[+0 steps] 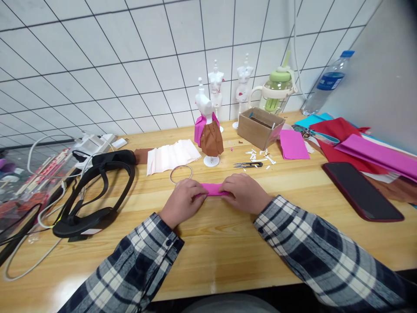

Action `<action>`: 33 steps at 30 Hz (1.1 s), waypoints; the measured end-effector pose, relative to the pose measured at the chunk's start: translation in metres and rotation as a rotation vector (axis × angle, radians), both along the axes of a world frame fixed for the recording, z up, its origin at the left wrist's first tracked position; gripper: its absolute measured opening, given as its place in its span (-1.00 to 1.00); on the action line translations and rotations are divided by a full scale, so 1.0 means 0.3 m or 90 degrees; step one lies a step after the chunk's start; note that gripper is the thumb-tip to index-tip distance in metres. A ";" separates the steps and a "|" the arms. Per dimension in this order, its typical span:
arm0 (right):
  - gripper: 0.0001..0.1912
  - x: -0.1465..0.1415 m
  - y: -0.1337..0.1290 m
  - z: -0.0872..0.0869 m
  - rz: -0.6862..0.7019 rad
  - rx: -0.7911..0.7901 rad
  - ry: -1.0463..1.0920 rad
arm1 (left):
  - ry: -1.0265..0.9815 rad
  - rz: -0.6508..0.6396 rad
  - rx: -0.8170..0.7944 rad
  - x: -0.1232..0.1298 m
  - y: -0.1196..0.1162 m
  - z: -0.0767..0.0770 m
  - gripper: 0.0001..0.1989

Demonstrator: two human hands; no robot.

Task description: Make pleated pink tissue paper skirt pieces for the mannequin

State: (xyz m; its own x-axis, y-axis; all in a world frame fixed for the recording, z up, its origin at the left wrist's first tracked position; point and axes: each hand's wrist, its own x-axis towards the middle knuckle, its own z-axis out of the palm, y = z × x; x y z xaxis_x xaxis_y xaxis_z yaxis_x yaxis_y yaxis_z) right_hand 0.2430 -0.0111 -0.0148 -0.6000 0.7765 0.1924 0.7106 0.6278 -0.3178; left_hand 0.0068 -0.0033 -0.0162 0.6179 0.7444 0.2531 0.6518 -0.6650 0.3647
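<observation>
A narrow strip of magenta crepe paper (213, 189) lies flat near the middle of the wooden table, stretched between my two hands. My left hand (185, 199) pinches its left end, and my right hand (246, 191) has the right end between thumb and fingers. Just behind my left hand rests a thin round bangle (181, 174). Beyond my right hand are small black-handled thread snips (248, 165) among white paper scraps (260, 157). A white mini mannequin (204, 104) wears a brown pleated paper skirt (211, 139) and a magenta drape.
Two bare mannequins (243, 80) stand behind, beside a cardboard box (260, 128) and a green-lidded jug (276, 91). Pale pleated paper (172, 156) lies left of centre, near a black headset (94, 200) with cables. To the right are a phone (361, 191), coloured papers (345, 141) and a water bottle (327, 82).
</observation>
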 end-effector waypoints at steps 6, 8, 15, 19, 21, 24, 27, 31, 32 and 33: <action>-0.83 -0.003 -0.002 -0.004 -0.064 -0.059 0.108 | -0.097 0.063 -0.166 0.010 -0.014 0.018 -0.78; -0.85 -0.003 -0.006 -0.005 -0.077 -0.094 0.165 | -0.159 0.089 -0.282 0.007 -0.015 0.022 -0.76; -0.88 -0.005 -0.002 -0.015 -0.080 -0.208 0.241 | -0.195 0.062 -0.415 -0.011 -0.003 0.029 -0.74; -0.86 -0.004 0.004 -0.026 -0.095 -0.210 0.183 | -0.075 0.047 -0.170 0.000 0.003 0.020 -0.84; -0.85 -0.003 0.004 -0.029 -0.103 -0.204 0.162 | -0.018 0.050 -0.120 0.005 0.006 0.017 -0.85; -0.60 -0.003 0.002 -0.033 -0.113 -0.137 0.152 | 0.011 0.076 -0.109 0.007 0.008 0.015 -0.86; -0.56 0.000 0.006 -0.039 -0.123 -0.100 0.137 | 0.020 0.089 -0.097 0.007 0.005 0.011 -0.86; -0.76 0.004 0.013 -0.048 -0.117 -0.102 0.120 | 0.032 0.090 -0.092 0.009 0.001 0.004 -0.85; -0.75 0.004 0.013 -0.049 -0.111 -0.097 0.127 | 0.034 0.091 -0.091 0.010 0.000 0.004 -0.85; -0.71 0.002 0.012 -0.049 -0.108 -0.092 0.136 | 0.035 0.092 -0.089 0.012 -0.001 0.004 -0.85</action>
State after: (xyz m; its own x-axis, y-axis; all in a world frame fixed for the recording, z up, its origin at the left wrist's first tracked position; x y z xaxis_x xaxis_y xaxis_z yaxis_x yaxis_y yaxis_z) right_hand 0.2436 -0.0076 -0.0294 -0.4179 0.8905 0.1798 0.7086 0.4434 -0.5488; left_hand 0.0104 -0.0035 -0.0151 0.5119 0.8520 0.1099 0.7587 -0.5084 0.4073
